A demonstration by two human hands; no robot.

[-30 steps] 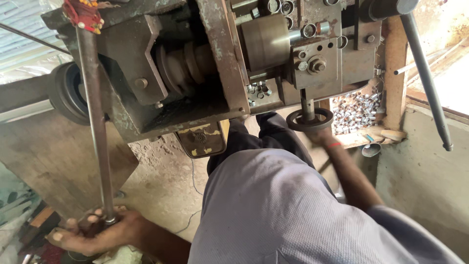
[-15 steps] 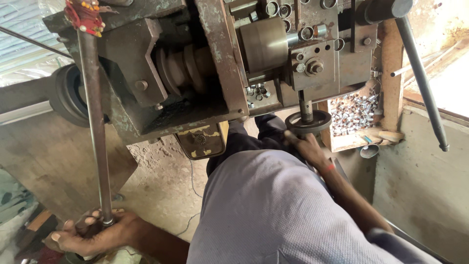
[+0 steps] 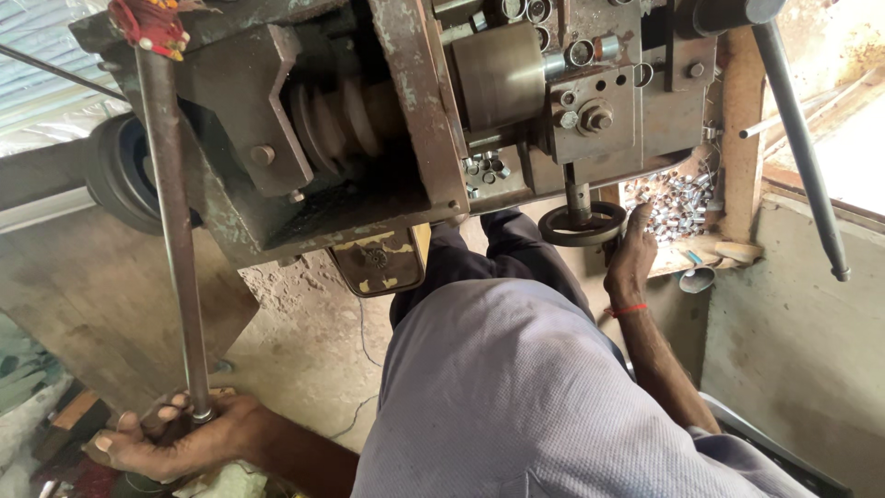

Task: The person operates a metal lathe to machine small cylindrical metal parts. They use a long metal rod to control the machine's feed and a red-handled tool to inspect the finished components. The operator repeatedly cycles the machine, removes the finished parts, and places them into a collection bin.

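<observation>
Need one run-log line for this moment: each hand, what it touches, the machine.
left hand: grips lower end of long metal rod | right hand: on small black handwheel | machine: rusty, above lap

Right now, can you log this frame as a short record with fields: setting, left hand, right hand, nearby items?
setting: worn metal machine above a dirt floor
left hand: gripping the lower end of a long metal rod
right hand: fingers on the rim of a small black handwheel
nearby items: pile of small metal rings; long lever
</observation>
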